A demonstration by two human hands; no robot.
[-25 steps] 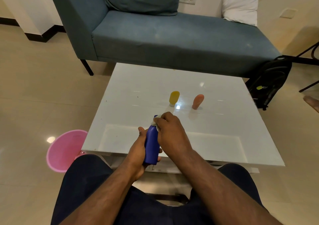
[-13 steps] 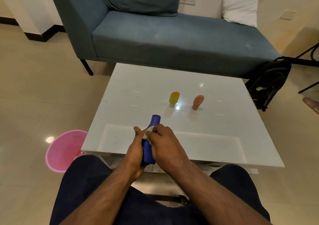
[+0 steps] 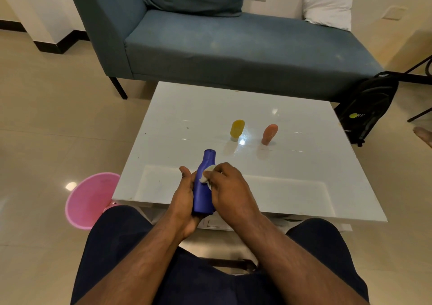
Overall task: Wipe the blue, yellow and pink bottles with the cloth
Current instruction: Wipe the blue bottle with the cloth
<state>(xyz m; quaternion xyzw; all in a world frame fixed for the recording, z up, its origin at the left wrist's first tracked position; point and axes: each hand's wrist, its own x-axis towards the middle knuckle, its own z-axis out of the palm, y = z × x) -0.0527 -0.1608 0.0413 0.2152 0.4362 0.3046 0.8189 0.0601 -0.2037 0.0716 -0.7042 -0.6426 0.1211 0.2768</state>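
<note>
fingers (image 3: 187, 176) of left hand (image 3: 184, 201) curl round blue bottle (image 3: 203, 187); right hand (image 3: 228, 187) pinches cloth (image 3: 207, 176); yellow bottle (image 3: 237, 129), pink bottle (image 3: 269, 133) stand beyond

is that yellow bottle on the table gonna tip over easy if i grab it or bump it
Probably yes. The yellow bottle looks to stand on a narrow end with its wider body above, so a sideways bump would likely topple it. The white table is glossy, so it may also slide. It looks small, probably light plastic, so a gentle pinch should lift it.

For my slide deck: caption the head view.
Left hand holds blue bottle; right hand rubs it with cloth.
</note>
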